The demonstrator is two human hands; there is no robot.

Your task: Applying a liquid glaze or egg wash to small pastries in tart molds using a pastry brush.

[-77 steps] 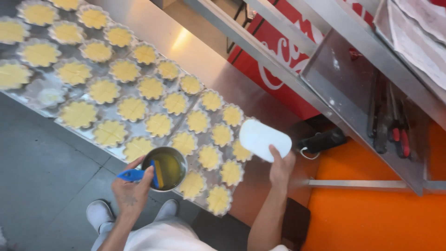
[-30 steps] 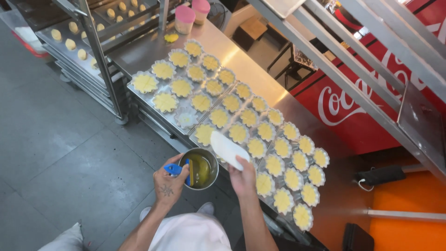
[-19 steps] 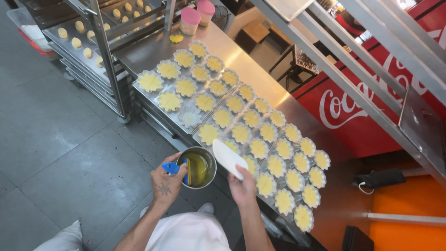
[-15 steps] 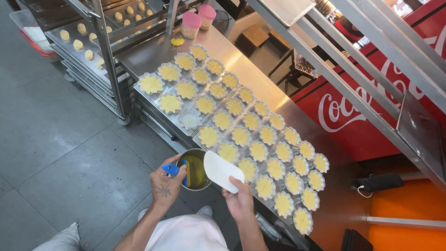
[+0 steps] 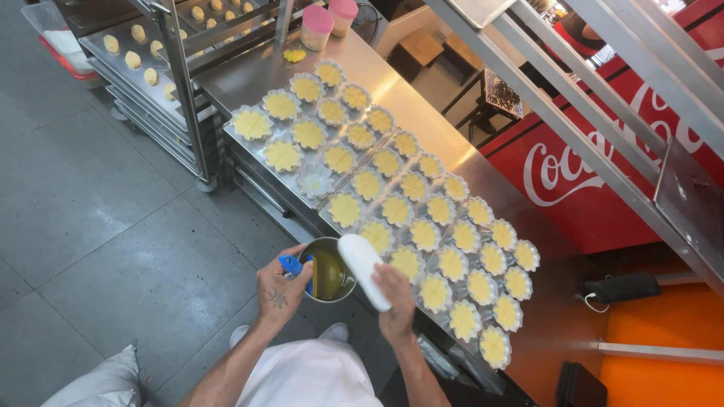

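Left hand (image 5: 277, 292) grips steel bowl (image 5: 329, 270); right hand (image 5: 395, 295) clamps white scraper (image 5: 363, 269) beside red sign (image 5: 603, 162).

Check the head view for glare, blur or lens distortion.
Head view: sharp throughout; bright glare streak on the steel table near the top; straight shelf rails bow slightly toward the frame edges; even light, with only soft shadows under the left hand and right hand.

Two pink-lidded tubs (image 5: 329, 20) stand beyond the trays, beside a rolling rack (image 5: 162, 71).
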